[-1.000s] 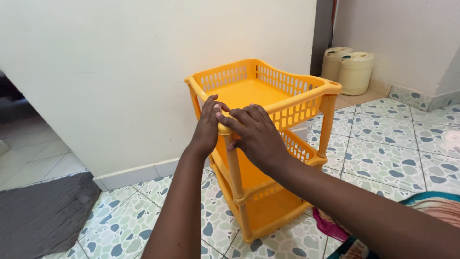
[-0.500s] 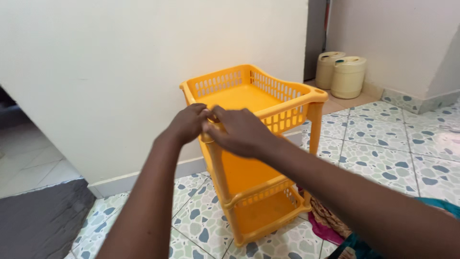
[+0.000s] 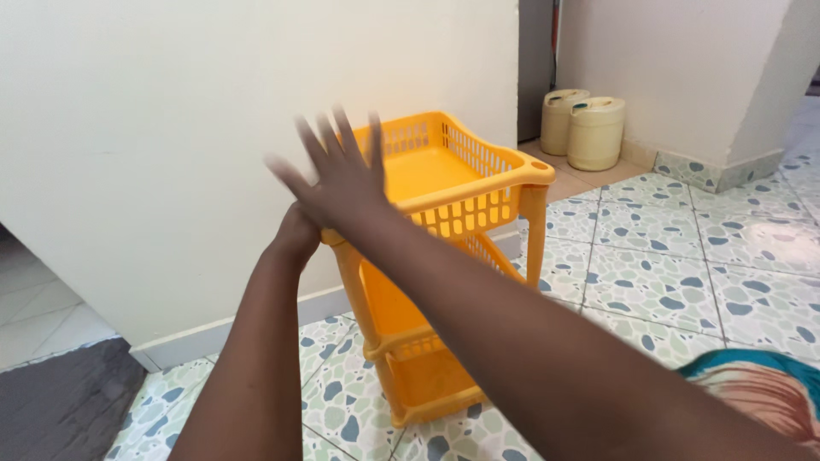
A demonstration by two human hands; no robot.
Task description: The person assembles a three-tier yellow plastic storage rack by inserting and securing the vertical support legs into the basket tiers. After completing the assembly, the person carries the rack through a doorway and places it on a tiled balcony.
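Right hand [image 3: 342, 183] raised in front of the near corner of an orange plastic rack [image 3: 444, 256], fingers [image 3: 329, 137] spread wide and released, blurred, grasping nothing. Left hand [image 3: 295, 235] just below and behind it, at the rack's near top corner, mostly hidden by the right wrist; whether its fingers are clenched on the corner post or loose cannot be told.

Rack standing upright on the patterned tile floor [image 3: 658, 290], close against a pale wall [image 3: 171, 145]. Top tray with slotted sides, open and bare inside; lower tiers visible beneath between the corner posts, the lowest tray near the floor.

Two cream jerrycans [image 3: 585, 130] side by side on the floor in the far corner, well apart from the rack, beside another white wall. Dark grey mat [image 3: 60, 401] at the lower left, beyond the wall's white skirting. Edge of a teal and pinkish cloth [image 3: 760, 384] at the lower right, under the right forearm. Both forearms reaching in from the bottom of the view, the right crossing over the left.
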